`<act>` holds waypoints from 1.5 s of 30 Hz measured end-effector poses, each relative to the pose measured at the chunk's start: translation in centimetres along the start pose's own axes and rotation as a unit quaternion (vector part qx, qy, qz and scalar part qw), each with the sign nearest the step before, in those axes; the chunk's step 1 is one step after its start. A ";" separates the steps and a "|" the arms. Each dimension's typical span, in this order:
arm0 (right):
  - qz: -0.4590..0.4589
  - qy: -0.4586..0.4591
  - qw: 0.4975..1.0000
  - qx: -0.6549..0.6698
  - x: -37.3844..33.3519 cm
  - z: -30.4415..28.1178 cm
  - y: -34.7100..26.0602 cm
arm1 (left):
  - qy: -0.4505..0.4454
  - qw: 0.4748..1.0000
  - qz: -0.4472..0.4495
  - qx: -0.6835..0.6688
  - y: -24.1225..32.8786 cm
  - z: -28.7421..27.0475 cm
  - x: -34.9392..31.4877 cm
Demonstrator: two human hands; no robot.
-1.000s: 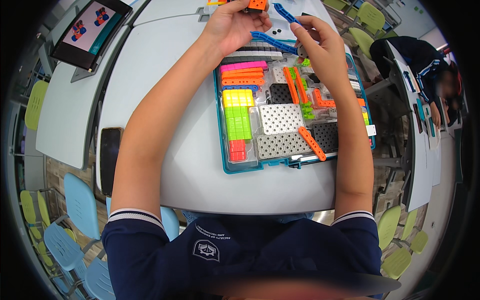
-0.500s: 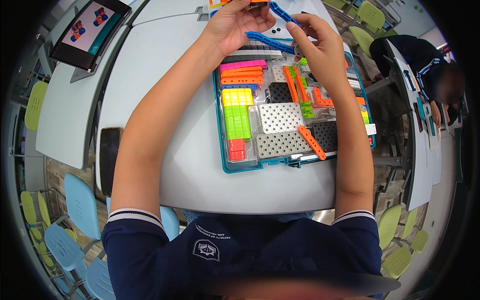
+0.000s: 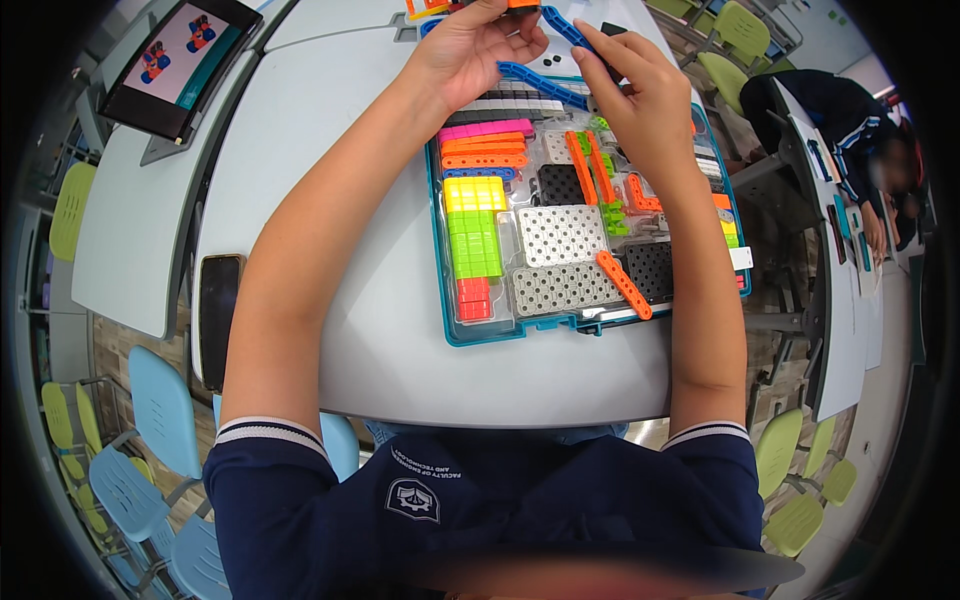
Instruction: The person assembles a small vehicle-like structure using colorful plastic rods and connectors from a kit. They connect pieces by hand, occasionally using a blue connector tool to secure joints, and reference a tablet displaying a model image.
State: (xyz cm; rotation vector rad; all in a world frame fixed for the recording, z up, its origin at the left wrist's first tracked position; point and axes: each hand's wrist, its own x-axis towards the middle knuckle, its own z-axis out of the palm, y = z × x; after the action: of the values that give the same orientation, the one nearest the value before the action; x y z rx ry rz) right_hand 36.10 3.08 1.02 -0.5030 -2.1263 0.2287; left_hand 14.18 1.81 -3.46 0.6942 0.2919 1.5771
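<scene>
At the top edge, my left hand (image 3: pixel 468 55) grips a part-built model of plastic construction pieces, its orange part (image 3: pixel 523 4) cut off by the picture's rim. Two blue curved beams reach from the model toward my right hand: an upper beam (image 3: pixel 566 26) and a lower beam (image 3: pixel 545 84). My right hand (image 3: pixel 645 95) is closed, thumb against fingers, on a black piece (image 3: pixel 606 52) whose kind I cannot make out. Below both hands lies a teal-rimmed parts tray (image 3: pixel 440 250) with sorted beams, plates and blocks. A loose orange beam (image 3: pixel 624 285) rests across its plates.
Several small black bits (image 3: pixel 551 60) lie on the table (image 3: pixel 380 330) beyond the tray. A phone (image 3: pixel 218 320) sits at the left edge. A screen (image 3: pixel 178 65) showing a model stands on the table to the left. Another person (image 3: pixel 860 150) works at the right.
My right hand has turned slightly, and a black piece now shows between its thumb and fingers. The lower blue beam has shifted a little to the right. My left hand has barely moved.
</scene>
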 end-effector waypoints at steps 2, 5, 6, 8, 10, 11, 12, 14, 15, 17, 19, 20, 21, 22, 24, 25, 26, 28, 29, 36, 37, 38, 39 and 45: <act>-0.023 0.002 1.000 -0.018 0.1 0.0 0.0 | 0.011 1.000 0.004 0.013 -0.1 0.0 0.1; -0.030 0.004 0.999 -0.021 0.1 0.0 0.2 | 0.031 0.999 0.005 0.026 0.0 0.2 0.2; -0.026 0.004 0.999 -0.021 0.1 0.0 0.2 | 0.028 0.999 0.002 0.024 0.0 0.2 0.2; -0.026 0.001 1.000 -0.007 0.1 0.0 0.3 | 0.018 0.999 0.008 0.037 0.1 0.2 0.2; -0.026 -0.003 1.000 -0.006 0.1 0.0 0.3 | 0.001 0.997 0.029 0.068 0.0 0.2 0.2; -0.027 -0.006 1.000 -0.010 0.1 0.0 0.3 | -0.002 0.997 0.028 0.066 0.0 0.2 0.3; -0.028 -0.009 0.999 -0.014 0.1 0.0 0.3 | -0.006 0.998 0.028 0.064 0.0 0.2 0.3; -0.036 -0.011 0.999 -0.015 0.1 0.0 0.4 | 0.009 0.997 0.029 0.076 0.0 0.2 0.4; -0.031 -0.014 0.999 -0.018 0.1 0.0 0.5 | 0.028 0.995 0.031 0.091 0.0 0.2 0.5; -0.025 -0.019 0.999 -0.016 0.0 0.1 0.7 | 0.047 0.981 0.050 0.179 0.2 0.2 0.3; -0.007 -0.024 1.000 -0.012 -0.1 0.1 0.9 | 0.047 0.941 0.084 0.324 0.4 0.1 0.0; 0.003 -0.025 1.000 -0.008 -0.1 0.1 1.0 | 0.063 0.946 0.090 0.306 0.3 0.2 -0.1; 0.015 -0.026 1.000 -0.004 -0.1 0.1 1.1 | 0.078 0.949 0.095 0.289 -0.1 0.3 -0.1; 0.026 -0.025 0.999 0.003 -0.1 0.1 1.2 | 0.094 0.953 0.101 0.271 -0.4 0.4 -0.1; 0.052 -0.022 0.998 0.016 -0.1 0.1 1.4 | 0.104 0.950 0.099 0.278 -0.7 0.4 -0.2; 0.073 -0.024 0.997 0.032 -0.1 0.1 1.4 | 0.109 0.948 0.098 0.281 -0.8 0.4 -0.2; 0.096 -0.025 0.994 0.045 -0.1 0.1 1.5 | 0.108 0.947 0.085 0.291 -0.8 0.4 -0.3; 0.138 -0.035 0.987 0.070 -0.1 0.0 1.7 | 0.105 0.943 0.058 0.309 -0.6 0.3 -0.5; 0.157 -0.045 0.983 0.081 -0.1 0.0 1.8 | 0.094 0.932 0.058 0.344 -0.4 0.3 -0.6; 0.202 -0.083 0.970 0.106 0.1 -0.2 2.3 | 0.043 0.899 0.023 0.435 0.4 0.4 -0.9; 0.202 -0.081 0.970 0.112 0.1 -0.2 2.3 | 0.035 0.901 0.024 0.431 0.3 0.4 -0.8; 0.202 -0.079 0.969 0.118 0.0 -0.2 2.2 | 0.029 0.913 0.032 0.406 0.2 0.4 -0.7; 0.201 -0.077 0.969 0.124 0.0 -0.2 2.2 | 0.023 0.924 0.040 0.380 0.1 0.5 -0.6; 0.217 -0.075 0.965 0.129 0.1 -0.1 1.8 | -0.004 0.987 0.021 0.160 1.4 0.9 -0.7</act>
State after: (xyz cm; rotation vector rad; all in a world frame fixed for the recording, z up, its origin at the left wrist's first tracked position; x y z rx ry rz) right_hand 36.64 4.77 0.56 -0.8117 -2.0657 0.8038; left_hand 13.60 0.76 -2.11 0.9582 0.5350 1.5825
